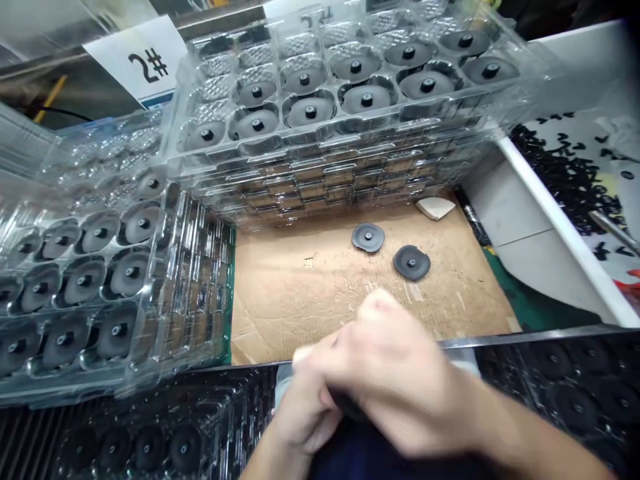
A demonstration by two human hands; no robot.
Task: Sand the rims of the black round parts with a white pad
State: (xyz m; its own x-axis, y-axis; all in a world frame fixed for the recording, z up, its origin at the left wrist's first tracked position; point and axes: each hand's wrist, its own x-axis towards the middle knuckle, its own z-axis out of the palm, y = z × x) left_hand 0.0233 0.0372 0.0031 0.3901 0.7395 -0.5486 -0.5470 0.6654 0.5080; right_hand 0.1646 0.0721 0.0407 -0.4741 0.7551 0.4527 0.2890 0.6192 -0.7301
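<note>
My right hand (395, 370) is closed in a fist, slightly blurred, and overlaps my left hand (310, 400) near the front edge of the cardboard. The fingers of my left hand are curled in under the right. Something dark shows between the two palms, but most of it is hidden and I cannot make out its kind. Just beyond my hands, two dark grey rounded discs lie on the cardboard: one disc (368, 237) and, to its right and nearer, another disc (411, 263). Each has a small raised hub in its middle.
Stacked clear plastic trays (320, 150) holding similar discs stand at the back. Another tray stack (150, 320) is at the left. Cardboard (280, 280) covers the work surface, with a pale wedge (435, 208) on it. Many small black parts (565, 173) lie in a white bin at right.
</note>
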